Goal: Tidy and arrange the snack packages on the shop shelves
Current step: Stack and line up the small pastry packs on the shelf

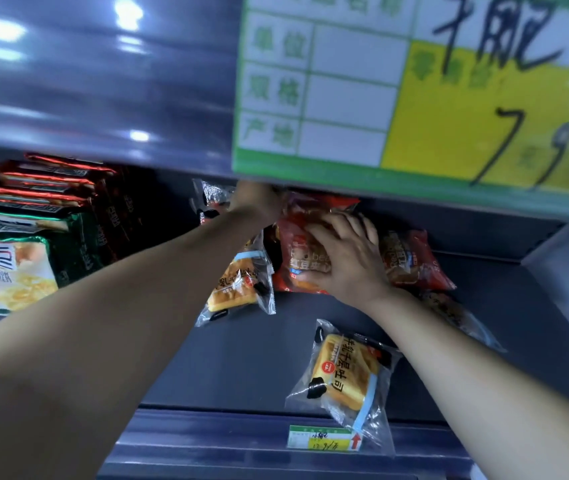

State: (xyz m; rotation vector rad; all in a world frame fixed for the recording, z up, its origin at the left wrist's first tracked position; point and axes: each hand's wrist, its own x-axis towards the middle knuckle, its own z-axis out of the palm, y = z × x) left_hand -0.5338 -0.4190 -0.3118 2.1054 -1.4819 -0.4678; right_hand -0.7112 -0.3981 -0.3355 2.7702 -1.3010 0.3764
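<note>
On the grey shelf (248, 358), red bread packets stand at the back. My right hand (345, 258) lies spread over the front of the red packet (297, 251) in the middle, fingers curled over its top. My left hand (257, 202) reaches deep behind that packet's upper left; its fingers are hidden by the shelf above and the packet. A second red packet (414, 261) leans to the right. A clear packet of yellow toast (238, 282) leans left of the red one. Another toast packet (349, 379) lies flat at the front edge.
Stacked red, green and yellow snack bags (26, 230) fill the shelf's left side. A large green-and-yellow price card (414, 91) hangs from the upper shelf (85, 98) overhead. A small price label (321, 438) sits on the front rail. Another clear packet (456, 317) lies under my right forearm.
</note>
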